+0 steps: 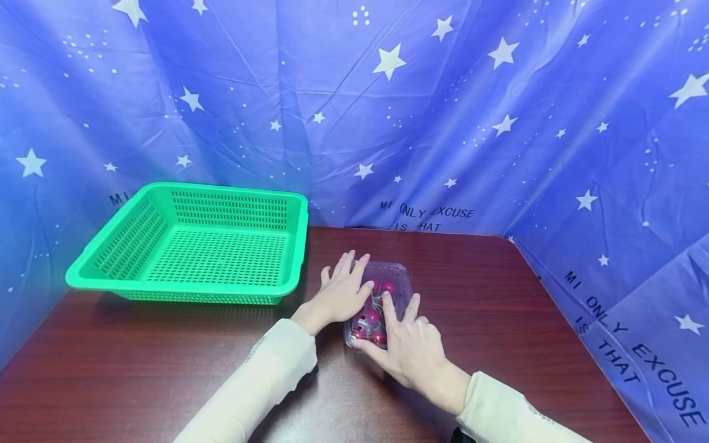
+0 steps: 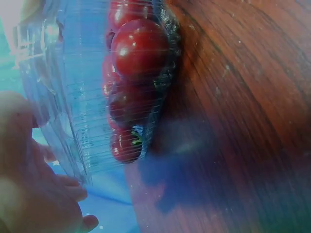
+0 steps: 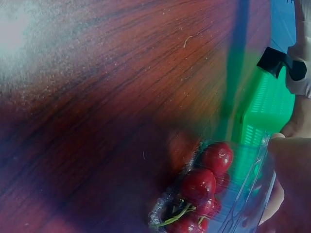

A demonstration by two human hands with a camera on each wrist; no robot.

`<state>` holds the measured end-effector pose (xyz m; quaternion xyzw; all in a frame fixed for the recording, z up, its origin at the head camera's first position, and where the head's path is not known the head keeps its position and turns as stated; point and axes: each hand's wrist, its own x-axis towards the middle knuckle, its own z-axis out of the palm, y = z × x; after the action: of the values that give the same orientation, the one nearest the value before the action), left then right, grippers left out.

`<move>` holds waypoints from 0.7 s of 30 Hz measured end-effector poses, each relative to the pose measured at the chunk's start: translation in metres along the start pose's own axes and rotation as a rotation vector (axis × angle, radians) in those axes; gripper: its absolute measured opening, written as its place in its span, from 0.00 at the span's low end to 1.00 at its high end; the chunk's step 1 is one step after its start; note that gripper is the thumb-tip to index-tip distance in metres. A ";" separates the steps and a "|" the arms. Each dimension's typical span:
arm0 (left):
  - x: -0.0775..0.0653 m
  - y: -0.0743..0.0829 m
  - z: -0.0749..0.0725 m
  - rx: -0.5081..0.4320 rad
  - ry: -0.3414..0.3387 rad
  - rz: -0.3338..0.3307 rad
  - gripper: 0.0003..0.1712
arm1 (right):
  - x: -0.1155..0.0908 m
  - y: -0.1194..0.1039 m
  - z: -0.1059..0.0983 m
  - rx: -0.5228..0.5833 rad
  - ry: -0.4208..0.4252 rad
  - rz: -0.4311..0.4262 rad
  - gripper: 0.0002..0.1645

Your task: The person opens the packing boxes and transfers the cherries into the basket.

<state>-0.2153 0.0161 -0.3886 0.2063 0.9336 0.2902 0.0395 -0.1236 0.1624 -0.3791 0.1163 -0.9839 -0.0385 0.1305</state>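
A clear plastic box (image 1: 399, 274) of red cherries (image 1: 373, 316) with thin green stems sits on the table in front of me. My left hand (image 1: 339, 294) lies over the box's left side, its fingers spread. From the lower right, my right hand (image 1: 414, 349) rests on the top with thumb and forefinger stretched apart. In the left wrist view, the ribbed wall shows stacked cherries (image 2: 141, 50) behind it, and my left fingers lie along the top rim. The right wrist view shows more cherries (image 3: 199, 185) low in the box, with my right hand at its upper edge.
A green perforated basket (image 1: 293, 246) stands on the left of the dark red wooden table (image 1: 471, 283). Blue cloth (image 1: 332, 74) with white stars hangs behind the table and along both sides.
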 end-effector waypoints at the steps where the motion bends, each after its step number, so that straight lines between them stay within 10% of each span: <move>1: -0.001 0.000 -0.001 -0.006 0.004 -0.002 0.37 | 0.001 0.000 0.000 0.004 -0.005 0.002 0.62; 21: -0.050 -0.007 -0.002 0.004 0.207 0.001 0.36 | 0.030 0.025 0.002 0.154 0.011 -0.108 0.56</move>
<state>-0.1726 -0.0106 -0.3937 0.1757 0.9332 0.3080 -0.0579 -0.1576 0.1797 -0.3705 0.1790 -0.9755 0.0312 0.1243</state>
